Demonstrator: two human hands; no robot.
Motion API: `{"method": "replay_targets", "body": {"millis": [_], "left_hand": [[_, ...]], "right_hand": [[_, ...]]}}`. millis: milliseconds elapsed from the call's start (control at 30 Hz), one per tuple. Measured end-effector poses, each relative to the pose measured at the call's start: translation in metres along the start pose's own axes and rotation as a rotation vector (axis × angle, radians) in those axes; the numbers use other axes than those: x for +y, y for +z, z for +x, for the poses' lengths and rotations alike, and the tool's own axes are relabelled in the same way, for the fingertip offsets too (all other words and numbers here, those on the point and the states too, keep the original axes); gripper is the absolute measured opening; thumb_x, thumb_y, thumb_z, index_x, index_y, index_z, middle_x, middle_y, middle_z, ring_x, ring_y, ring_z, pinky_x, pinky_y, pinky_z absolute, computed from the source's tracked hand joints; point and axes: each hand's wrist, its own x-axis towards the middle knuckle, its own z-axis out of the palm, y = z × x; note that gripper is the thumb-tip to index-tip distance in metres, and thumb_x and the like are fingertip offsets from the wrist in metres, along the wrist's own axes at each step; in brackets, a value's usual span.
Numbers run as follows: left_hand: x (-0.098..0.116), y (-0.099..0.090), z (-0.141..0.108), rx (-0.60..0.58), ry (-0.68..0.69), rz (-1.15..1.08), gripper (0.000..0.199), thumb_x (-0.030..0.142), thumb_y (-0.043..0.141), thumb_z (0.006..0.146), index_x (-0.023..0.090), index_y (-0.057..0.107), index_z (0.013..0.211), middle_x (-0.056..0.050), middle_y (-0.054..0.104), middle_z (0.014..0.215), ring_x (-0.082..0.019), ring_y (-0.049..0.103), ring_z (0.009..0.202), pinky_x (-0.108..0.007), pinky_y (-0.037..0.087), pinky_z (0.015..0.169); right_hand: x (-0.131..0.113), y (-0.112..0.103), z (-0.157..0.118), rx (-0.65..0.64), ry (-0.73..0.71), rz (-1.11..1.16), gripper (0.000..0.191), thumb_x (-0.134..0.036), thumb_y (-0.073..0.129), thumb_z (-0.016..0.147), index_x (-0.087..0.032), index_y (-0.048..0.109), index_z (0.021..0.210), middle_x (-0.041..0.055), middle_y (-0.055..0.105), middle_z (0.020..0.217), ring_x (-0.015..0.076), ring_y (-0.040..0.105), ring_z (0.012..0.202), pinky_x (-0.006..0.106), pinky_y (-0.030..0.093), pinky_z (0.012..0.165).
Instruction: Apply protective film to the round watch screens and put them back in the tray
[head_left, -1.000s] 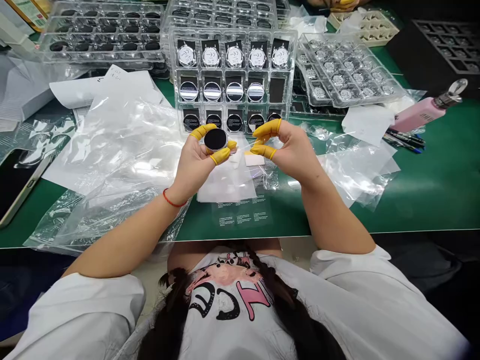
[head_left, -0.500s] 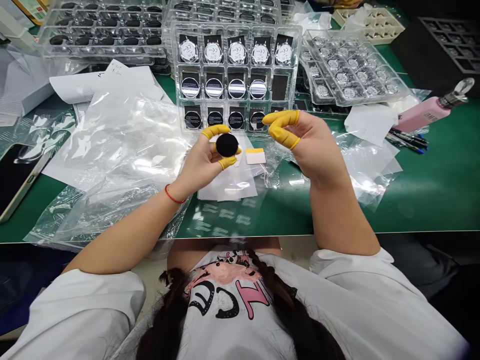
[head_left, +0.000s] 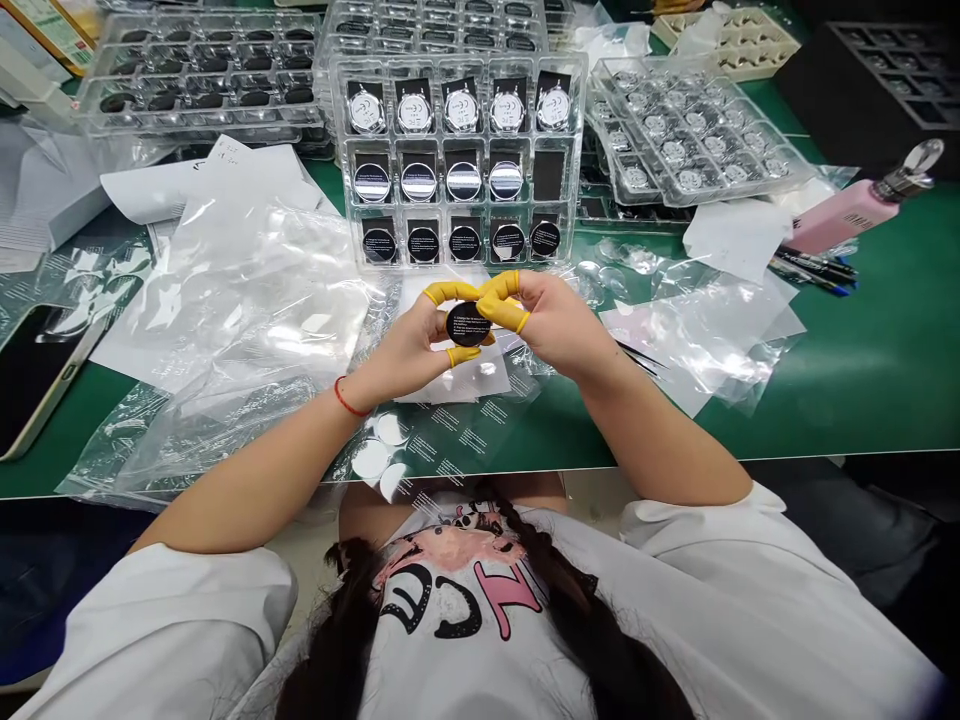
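Note:
My left hand (head_left: 420, 340), with yellow finger cots, holds a round black disc (head_left: 469, 324) by its edge; small white print shows on the disc's face. The fingertips of my right hand (head_left: 551, 315), also in yellow cots, are pinched together at the disc's upper right edge. Whether they grip the disc or a thin film on it is too small to tell. Just beyond both hands, a clear tray (head_left: 337, 160) leans upright, holding rows of round watch parts on black cards.
Plastic bags (head_left: 300, 290) and papers lie left of my hands, with a phone (head_left: 37, 370) at the far left. Clear sheets of printed labels (head_left: 442, 450) lie near the front edge. A pink bottle (head_left: 844, 217), pens and more trays (head_left: 787, 180) stand or lie to the right.
My right hand has moved left and down from the tray to the disc. White print now shows on the disc, which looked plain black. The label sheet near the front edge shows more clearly.

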Motion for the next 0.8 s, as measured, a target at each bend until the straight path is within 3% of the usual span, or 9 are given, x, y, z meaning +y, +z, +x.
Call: {"method": "replay_targets", "body": {"millis": [233,500,800], "left_hand": [[0.001,0.001,0.000,0.007,-0.022,0.005,0.057,0.025,0.079,0.077,0.023,0.043,0.122,-0.003,0.076,0.100,-0.019,0.076,0.097,-0.033,0.061,0.088],[0.003,0.001,0.000,0.005,-0.026,0.008,0.058,0.028,0.079,0.077,0.023,0.042,0.122,-0.004,0.075,0.102,-0.021,0.076,0.097,-0.035,0.061,0.089],[0.006,0.001,-0.002,0.013,-0.032,0.027,0.056,0.028,0.077,0.079,0.021,0.043,0.123,-0.005,0.075,0.102,-0.018,0.075,0.095,-0.031,0.060,0.086]], "right_hand": [[-0.004,0.001,0.000,0.051,-0.028,-0.103,0.025,-0.044,0.072,0.079,-0.021,0.063,0.078,0.0005,0.068,0.084,0.0159,0.062,0.082,0.036,0.048,0.084],[-0.007,0.002,-0.001,0.065,-0.063,-0.139,0.029,-0.048,0.072,0.078,-0.020,0.063,0.077,0.0009,0.069,0.085,0.0165,0.061,0.084,0.037,0.046,0.086],[-0.011,0.006,-0.002,0.095,-0.051,-0.160,0.017,-0.035,0.067,0.081,-0.020,0.061,0.076,0.0019,0.065,0.087,0.0154,0.059,0.083,0.033,0.048,0.080]]}}
